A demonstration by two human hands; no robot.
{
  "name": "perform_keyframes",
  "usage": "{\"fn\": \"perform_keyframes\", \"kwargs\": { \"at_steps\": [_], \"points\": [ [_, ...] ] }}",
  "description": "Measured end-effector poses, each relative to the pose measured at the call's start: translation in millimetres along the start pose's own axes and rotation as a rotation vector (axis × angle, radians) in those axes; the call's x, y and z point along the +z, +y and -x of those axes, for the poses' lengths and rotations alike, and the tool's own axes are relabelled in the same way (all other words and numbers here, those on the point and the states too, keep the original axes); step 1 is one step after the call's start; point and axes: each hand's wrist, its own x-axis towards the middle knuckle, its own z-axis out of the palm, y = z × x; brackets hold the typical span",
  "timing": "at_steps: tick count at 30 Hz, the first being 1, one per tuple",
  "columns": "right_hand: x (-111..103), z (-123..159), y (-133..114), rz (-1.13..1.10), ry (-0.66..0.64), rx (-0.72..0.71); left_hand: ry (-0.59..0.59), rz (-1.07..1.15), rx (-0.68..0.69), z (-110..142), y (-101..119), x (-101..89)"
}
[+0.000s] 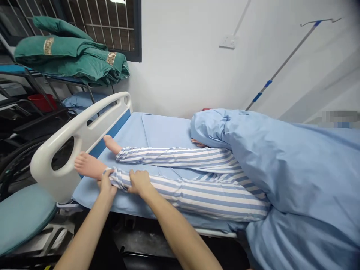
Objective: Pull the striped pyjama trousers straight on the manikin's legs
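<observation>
On the bed lies a figure with smooth, doll-like feet, dressed in blue-and-white striped trousers (202, 195). My left hand (107, 183) is closed around the ankle of the nearer leg, just behind the bare foot (89, 165). Higher on the same shin, my right hand (140, 182) grips the trouser leg from above, its fingers curled over the far side. The farther foot (111, 144) rests on the sheet beyond. A light blue quilt (275, 157) covers the upper body, and a bit of the figure's hand (198, 143) shows at its edge.
A white footboard (60, 144) closes the bed's left end. Left of it are a round teal seat (25, 217), a wheelchair (36, 131) and green folded bedding (70, 56) on a rack. An IV pole (284, 63) rises by the wall behind the quilt.
</observation>
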Motion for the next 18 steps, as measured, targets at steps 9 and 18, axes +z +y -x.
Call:
{"fn": "perform_keyframes", "kwargs": {
  "at_steps": [9, 18],
  "points": [
    [37.4, -0.9, -2.6, 0.030, -0.008, 0.027, -0.047, -0.009, 0.108, -34.2, -50.9, -30.2],
    [-33.1, 19.5, -4.8, -0.003, 0.044, 0.007, -0.034, -0.025, 0.366, 22.1, -2.2, -11.1]
  ]
}}
